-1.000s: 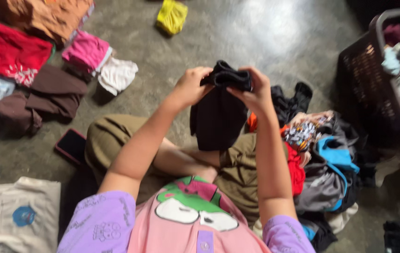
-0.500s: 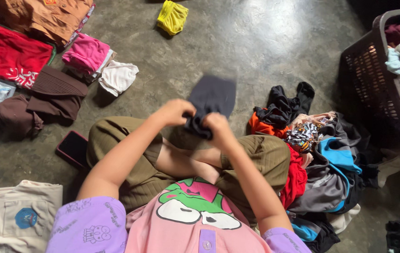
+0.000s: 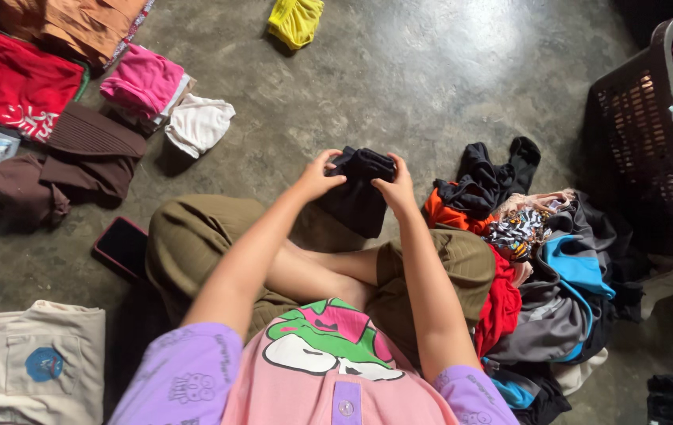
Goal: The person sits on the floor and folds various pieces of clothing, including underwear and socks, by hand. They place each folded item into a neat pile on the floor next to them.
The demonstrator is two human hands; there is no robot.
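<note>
I sit cross-legged on a grey concrete floor. My left hand point(image 3: 318, 177) and my right hand point(image 3: 396, 189) both grip the top edge of a small black garment point(image 3: 358, 195), which is bunched between them and hangs down over my knees. A heap of mixed unfolded clothes point(image 3: 545, 271) lies close to my right side, with a black piece, an orange piece, a red piece and a grey and blue piece in it.
A dark plastic laundry basket point(image 3: 642, 134) with clothes stands at the right. Folded red point(image 3: 17, 83), pink point(image 3: 144, 79), white point(image 3: 198, 122) and brown point(image 3: 88, 153) clothes lie at the left. A yellow garment point(image 3: 295, 20) lies far ahead. A phone point(image 3: 121, 245) rests by my left knee, a beige shirt point(image 3: 29, 362) beside it.
One second ago the hands held the black garment up high and hanging long. They dropped toward my lap and turned it over, and now it is held as a shorter, bunched piece.
</note>
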